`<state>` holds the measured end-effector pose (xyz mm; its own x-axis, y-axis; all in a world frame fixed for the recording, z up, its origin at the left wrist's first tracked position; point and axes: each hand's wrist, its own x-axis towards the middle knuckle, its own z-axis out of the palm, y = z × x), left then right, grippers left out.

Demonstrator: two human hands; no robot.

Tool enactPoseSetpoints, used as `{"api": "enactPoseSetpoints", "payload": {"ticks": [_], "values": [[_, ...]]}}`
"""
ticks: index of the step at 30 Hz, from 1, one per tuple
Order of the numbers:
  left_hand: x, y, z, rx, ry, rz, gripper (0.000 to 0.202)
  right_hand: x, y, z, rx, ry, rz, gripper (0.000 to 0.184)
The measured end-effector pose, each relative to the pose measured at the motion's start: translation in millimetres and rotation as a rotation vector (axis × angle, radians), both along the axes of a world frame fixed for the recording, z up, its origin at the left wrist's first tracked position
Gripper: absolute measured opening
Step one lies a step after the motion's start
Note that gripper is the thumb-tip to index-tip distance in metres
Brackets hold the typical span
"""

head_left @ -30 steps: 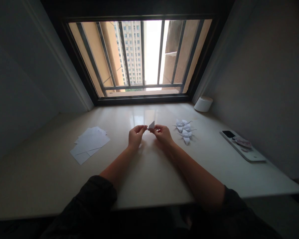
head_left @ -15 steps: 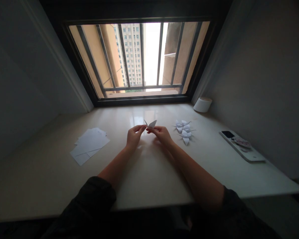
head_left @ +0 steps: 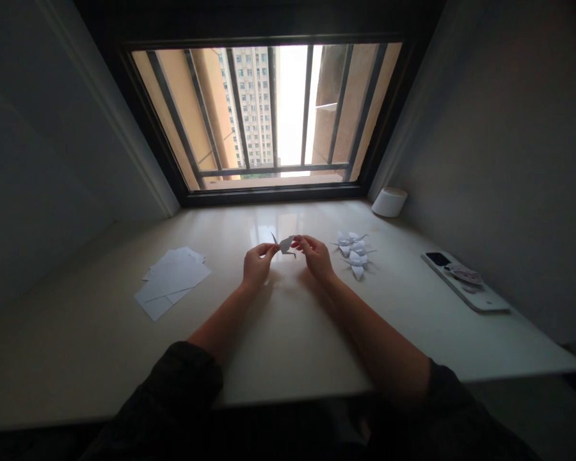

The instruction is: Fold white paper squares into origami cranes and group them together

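Here we pinch a paper crane (head_left: 286, 244) in our left hand (head_left: 256, 266), its wing by our right hand (head_left: 317, 257), grip unclear: looks feather-light, crushable, best held by folds.

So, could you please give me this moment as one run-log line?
Left hand: pinching folded paper figure | right hand: at its edge, grip unclear | left side: paper sheets | right side: folded pieces, phone

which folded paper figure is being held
The folded figure pinched by the left hand; the other figures lie clustered on the table, right of the right hand.
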<state>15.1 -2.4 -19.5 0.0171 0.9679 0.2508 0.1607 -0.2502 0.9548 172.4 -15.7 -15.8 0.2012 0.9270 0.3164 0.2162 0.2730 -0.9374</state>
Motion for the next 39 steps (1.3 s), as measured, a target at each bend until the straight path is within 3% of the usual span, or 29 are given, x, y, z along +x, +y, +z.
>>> {"api": "enactPoseSetpoints", "payload": {"ticks": [8,17,22,26,30,39], "values": [[-2.6,0.1,-1.7,0.026,0.113,0.032,0.028,-1.2,-4.4,6.0,0.040,-0.072,-0.015,0.023],[-3.0,-0.8,2.5,0.086,0.228,0.049,0.025,-1.7,-4.8,4.4,0.051,-0.106,0.038,0.021],[-2.1,-6.1,5.1,0.062,0.174,0.131,0.031,-5.2,-10.2,4.4,0.098,-0.164,-0.136,0.020],[2.4,-14.9,9.2,0.041,0.143,0.049,0.032,-7.7,-16.8,7.4,0.264,-0.310,-0.220,0.016],[8.4,-20.7,11.7,0.073,0.125,-0.060,0.036,-10.1,-19.4,8.5,0.334,-0.363,-0.151,0.012],[8.6,-13.5,8.1,0.043,0.152,0.105,0.038,-11.6,-10.9,1.7,0.091,-0.149,-0.137,0.030]]}}
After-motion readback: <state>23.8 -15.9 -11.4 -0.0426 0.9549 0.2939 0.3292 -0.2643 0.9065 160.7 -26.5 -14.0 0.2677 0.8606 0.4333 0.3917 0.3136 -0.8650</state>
